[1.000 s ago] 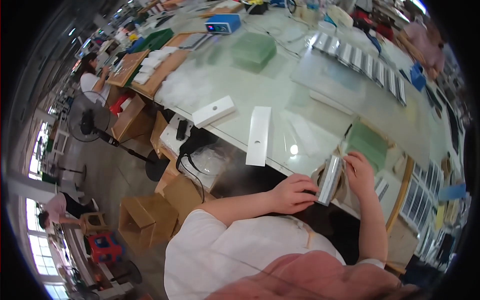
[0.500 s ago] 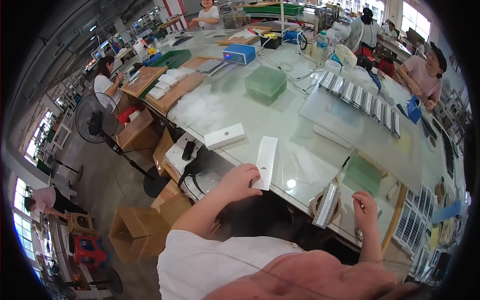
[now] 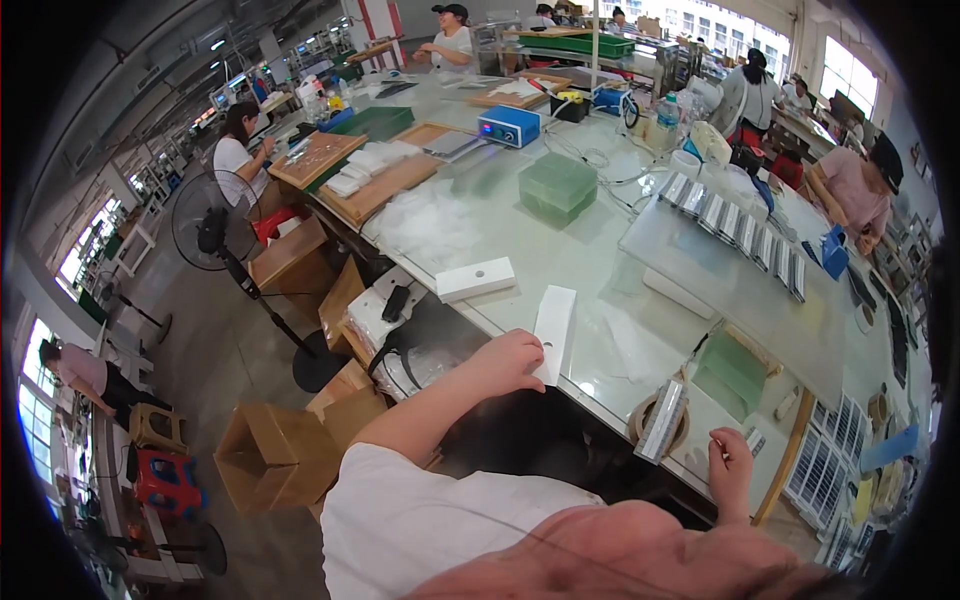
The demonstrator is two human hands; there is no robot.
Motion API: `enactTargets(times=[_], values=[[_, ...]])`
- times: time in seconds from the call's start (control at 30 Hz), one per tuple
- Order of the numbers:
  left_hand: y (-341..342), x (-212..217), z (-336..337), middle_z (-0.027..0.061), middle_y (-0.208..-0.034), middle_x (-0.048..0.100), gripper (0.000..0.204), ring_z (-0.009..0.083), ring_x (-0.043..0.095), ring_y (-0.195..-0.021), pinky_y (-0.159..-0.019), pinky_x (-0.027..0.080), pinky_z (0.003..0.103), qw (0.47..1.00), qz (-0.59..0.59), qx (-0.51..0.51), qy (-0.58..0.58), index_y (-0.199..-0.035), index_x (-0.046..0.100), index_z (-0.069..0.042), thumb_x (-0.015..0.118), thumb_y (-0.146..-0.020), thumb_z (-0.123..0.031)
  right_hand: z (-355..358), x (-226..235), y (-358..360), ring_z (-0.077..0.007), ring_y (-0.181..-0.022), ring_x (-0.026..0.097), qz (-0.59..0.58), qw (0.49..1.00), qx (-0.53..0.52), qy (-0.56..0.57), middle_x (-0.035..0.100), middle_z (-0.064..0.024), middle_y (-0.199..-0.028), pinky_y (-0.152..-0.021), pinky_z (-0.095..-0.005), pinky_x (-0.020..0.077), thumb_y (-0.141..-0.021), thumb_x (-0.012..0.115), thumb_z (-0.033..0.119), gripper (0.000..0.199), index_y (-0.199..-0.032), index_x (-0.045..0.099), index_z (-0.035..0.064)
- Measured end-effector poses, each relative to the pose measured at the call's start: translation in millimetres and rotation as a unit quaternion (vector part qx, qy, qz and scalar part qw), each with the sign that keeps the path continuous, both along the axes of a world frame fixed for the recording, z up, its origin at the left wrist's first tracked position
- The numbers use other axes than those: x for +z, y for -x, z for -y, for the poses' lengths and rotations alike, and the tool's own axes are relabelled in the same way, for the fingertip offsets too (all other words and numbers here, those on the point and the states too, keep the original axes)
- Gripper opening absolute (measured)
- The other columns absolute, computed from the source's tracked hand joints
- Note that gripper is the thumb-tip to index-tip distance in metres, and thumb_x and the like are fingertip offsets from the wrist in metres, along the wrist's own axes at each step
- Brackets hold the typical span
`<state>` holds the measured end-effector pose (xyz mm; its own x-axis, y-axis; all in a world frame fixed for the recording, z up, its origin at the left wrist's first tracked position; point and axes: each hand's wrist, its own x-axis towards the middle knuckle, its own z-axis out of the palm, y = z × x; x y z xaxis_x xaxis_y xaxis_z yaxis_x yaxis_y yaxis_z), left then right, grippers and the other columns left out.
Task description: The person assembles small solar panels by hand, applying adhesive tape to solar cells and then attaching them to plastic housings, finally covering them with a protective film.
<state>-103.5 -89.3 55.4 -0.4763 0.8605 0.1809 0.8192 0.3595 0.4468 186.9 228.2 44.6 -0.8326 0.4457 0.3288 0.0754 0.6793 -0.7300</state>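
Observation:
My left hand [image 3: 514, 362] is closed on the near end of a long white box [image 3: 556, 325] with a small round hole in its face. That box lies at the table's front edge. A second white box [image 3: 475, 279] with a similar hole rests to its left, apart from it. My right hand [image 3: 730, 462] hangs by the front edge further right, fingers curled; whatever they may hold is hidden. Between my hands, a silvery ribbed strip [image 3: 662, 422] lies across a roll of tape [image 3: 640, 420]. Behind my right hand is a green translucent block [image 3: 732, 372].
A raised translucent board [image 3: 690, 250] carries a row of metallic strips [image 3: 735, 228]. Further back are another green block [image 3: 558, 190], a blue device [image 3: 509, 127] and white foam pieces [image 3: 370, 165]. A fan [image 3: 210, 230] and cardboard boxes [image 3: 290, 455] stand left. Several people work around.
The whole view has shifted slightly. My right hand has drawn back toward me from the table edge, still curled. My left hand stays on the white box. The co-worker at right has bent their head.

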Motion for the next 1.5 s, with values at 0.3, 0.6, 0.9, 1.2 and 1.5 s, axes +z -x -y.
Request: enactTargets(times=[0.3, 0.6, 0.9, 1.2, 1.5], values=[[-4.0, 5.2, -7.3, 0.0098, -0.097, 0.061, 0.042, 0.0284, 0.056, -0.099, -0.084, 0.047, 0.037, 0.994, -0.051, 0.033, 0.086, -0.084, 0.064, -0.003, 0.076, -0.067, -0.040, 16.0, 2.3, -20.2, -0.0197, -0.077, 0.058, -0.008, 1.000, -0.016, 0.012, 0.062, -0.0115, -0.098, -0.068, -0.0287, 0.0474, -0.083, 0.058, 0.000, 0.014, -0.096, 0.062, 0.0017], [-6.9, 6.5, -19.2, 0.0134, -0.085, 0.060, 0.043, 0.0308, 0.059, -0.089, -0.079, 0.048, 0.039, 0.985, -0.067, 0.028, 0.157, -0.080, 0.064, -0.001, 0.074, -0.068, -0.042, 27.6, -7.3, -39.6, -0.0202, -0.076, 0.058, 0.002, 0.999, -0.021, 0.030, 0.062, -0.0111, -0.095, -0.065, -0.0284, 0.0470, -0.083, 0.059, 0.000, 0.013, -0.096, 0.062, 0.0019], [-13.1, 12.9, -21.7, 0.0160, -0.088, 0.061, 0.048, 0.0328, 0.060, -0.090, -0.080, 0.049, 0.040, 0.974, -0.094, 0.033, 0.204, -0.085, 0.066, 0.001, 0.077, -0.065, -0.041, 64.0, -4.6, -55.7, -0.0220, -0.076, 0.060, 0.005, 0.999, -0.002, 0.033, 0.062, -0.0122, -0.087, -0.067, -0.0283, 0.0470, -0.082, 0.059, -0.002, 0.011, -0.093, 0.062, 0.0010], [-9.0, 18.5, -19.8, 0.0197, -0.081, 0.063, 0.049, 0.0360, 0.062, -0.080, -0.073, 0.051, 0.042, 0.972, -0.127, 0.015, 0.196, -0.078, 0.068, 0.002, 0.080, -0.060, -0.042, 92.6, -31.8, -57.8, -0.0225, -0.073, 0.062, 0.061, 0.995, 0.056, 0.052, 0.064, -0.0121, -0.085, -0.065, -0.0296, 0.0489, -0.083, 0.062, 0.006, 0.013, -0.094, 0.065, 0.0021], [-5.2, 11.8, -28.4, 0.0174, -0.079, 0.063, 0.048, 0.0350, 0.062, -0.079, -0.071, 0.050, 0.042, 0.970, -0.107, -0.008, 0.220, -0.078, 0.067, 0.001, 0.077, -0.063, -0.043, 89.4, -45.2, -64.8, -0.0220, -0.073, 0.063, 0.090, 0.993, 0.049, 0.063, 0.064, -0.0113, -0.086, -0.067, -0.0295, 0.0496, -0.082, 0.062, 0.008, 0.013, -0.095, 0.065, 0.0031]])
